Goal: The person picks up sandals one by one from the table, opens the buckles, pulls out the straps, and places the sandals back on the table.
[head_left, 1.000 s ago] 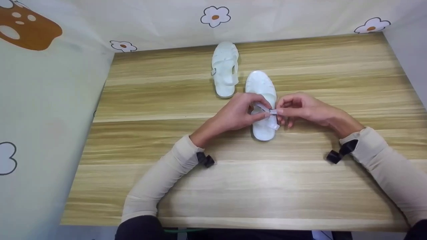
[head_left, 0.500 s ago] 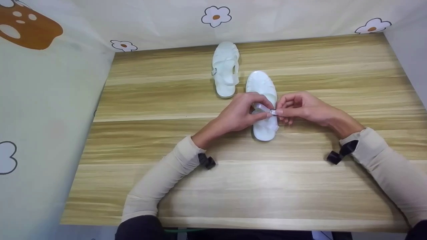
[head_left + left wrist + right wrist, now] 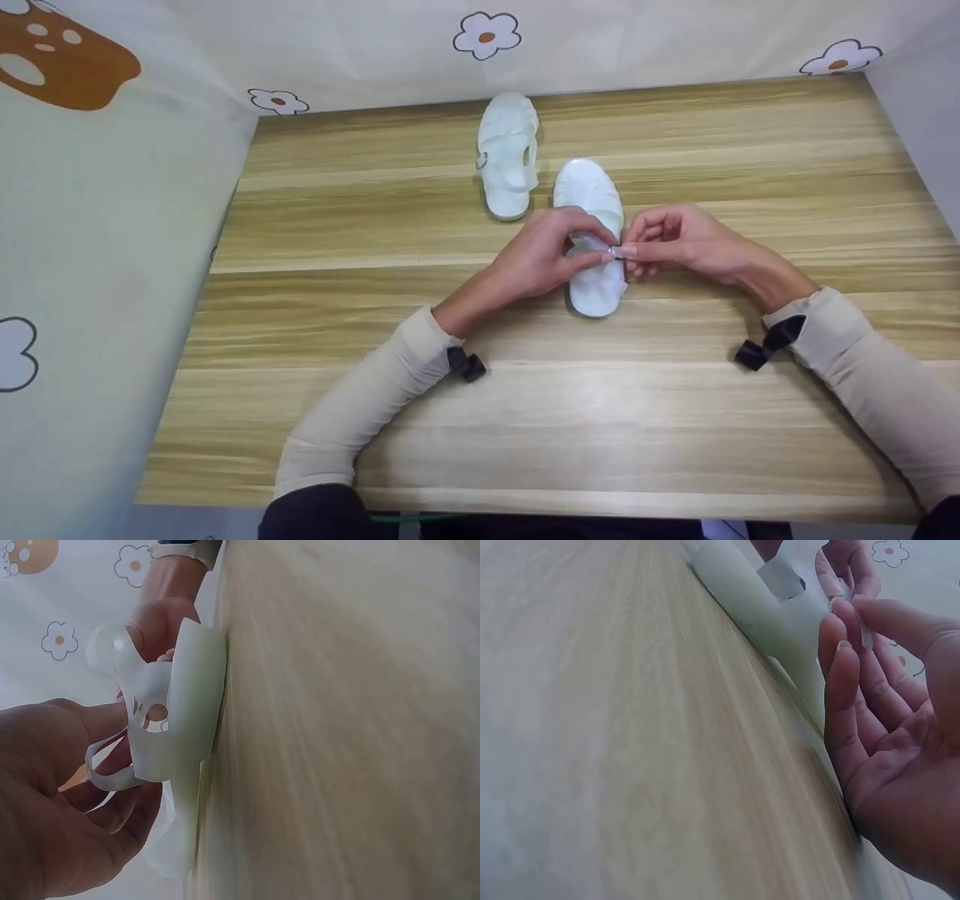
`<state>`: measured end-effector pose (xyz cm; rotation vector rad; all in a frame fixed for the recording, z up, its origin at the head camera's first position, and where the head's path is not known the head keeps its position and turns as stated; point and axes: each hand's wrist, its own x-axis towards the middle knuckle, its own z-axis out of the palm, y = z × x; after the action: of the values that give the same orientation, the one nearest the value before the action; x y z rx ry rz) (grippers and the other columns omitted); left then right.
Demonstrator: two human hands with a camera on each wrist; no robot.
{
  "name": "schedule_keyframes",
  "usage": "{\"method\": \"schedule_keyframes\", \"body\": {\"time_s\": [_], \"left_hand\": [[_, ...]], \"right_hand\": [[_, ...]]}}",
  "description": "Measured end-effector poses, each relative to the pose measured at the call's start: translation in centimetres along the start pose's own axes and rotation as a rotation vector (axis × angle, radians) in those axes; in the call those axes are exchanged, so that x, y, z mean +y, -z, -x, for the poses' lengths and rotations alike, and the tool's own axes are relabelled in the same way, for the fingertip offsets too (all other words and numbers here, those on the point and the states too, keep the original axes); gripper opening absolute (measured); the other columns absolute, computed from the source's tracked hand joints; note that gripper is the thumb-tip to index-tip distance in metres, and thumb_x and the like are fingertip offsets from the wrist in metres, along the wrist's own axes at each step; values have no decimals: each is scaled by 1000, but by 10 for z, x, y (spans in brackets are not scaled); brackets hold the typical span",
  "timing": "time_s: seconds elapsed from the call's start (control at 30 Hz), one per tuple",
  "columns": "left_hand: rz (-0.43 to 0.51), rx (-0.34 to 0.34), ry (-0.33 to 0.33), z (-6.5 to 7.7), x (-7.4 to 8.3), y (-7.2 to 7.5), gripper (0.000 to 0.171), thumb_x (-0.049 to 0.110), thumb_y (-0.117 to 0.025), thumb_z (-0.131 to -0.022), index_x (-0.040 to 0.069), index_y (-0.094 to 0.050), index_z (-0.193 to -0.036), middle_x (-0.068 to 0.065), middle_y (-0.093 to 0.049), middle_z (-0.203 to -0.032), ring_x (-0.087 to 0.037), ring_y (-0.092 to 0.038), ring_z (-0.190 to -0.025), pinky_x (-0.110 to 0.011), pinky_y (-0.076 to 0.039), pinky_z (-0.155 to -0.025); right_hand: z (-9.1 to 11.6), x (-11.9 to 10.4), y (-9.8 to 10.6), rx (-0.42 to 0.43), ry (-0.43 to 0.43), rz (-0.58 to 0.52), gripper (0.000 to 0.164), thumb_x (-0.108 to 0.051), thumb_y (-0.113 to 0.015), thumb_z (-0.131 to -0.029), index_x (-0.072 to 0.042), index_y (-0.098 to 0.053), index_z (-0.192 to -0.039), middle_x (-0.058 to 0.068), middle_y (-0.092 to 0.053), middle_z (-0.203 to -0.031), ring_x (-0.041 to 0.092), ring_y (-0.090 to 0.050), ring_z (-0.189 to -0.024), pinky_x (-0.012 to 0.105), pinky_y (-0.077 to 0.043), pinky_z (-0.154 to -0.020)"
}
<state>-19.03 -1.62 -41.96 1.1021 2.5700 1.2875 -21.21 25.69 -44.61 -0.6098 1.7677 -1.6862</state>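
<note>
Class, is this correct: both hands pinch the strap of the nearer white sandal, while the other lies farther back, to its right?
No, the side is wrong: in the head view, the other sandal lies farther back, left of the nearer white sandal. The rest holds.

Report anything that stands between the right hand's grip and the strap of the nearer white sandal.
Nothing visible does: the right hand's grip pinches the tip of the strap directly, and the left hand's grip pinches beside it without coming between. The other sandal lies farther back, to the left, out of the way.
</note>
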Motion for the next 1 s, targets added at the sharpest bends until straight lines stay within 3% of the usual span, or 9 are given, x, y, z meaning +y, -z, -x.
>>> {"method": "schedule_keyframes", "body": {"time_s": [0.73, 1.0], "left_hand": [[-10, 14, 2, 0, 5, 0, 17, 22, -81, -100, 13, -84, -114, 0, -81, -109, -7, -68, -100, -35, -58, -87], [18, 10, 12, 1, 1, -2, 18, 22, -80, -100, 13, -82, -115, 0, -81, -114, -14, -68, -97, -35, -57, -82]], "right_hand": [[-1, 0, -1, -2, -12, 18, 10, -3, -70, -104, 6, -70, -106, 6, -81, -91, 13, -77, -80, 28, -65, -72], [-1, -2, 4, -75, -1, 38, 14, -6, -62, -108, 8, -67, -108, 9, -80, -92, 19, -77, -81, 31, -65, -72]]}}
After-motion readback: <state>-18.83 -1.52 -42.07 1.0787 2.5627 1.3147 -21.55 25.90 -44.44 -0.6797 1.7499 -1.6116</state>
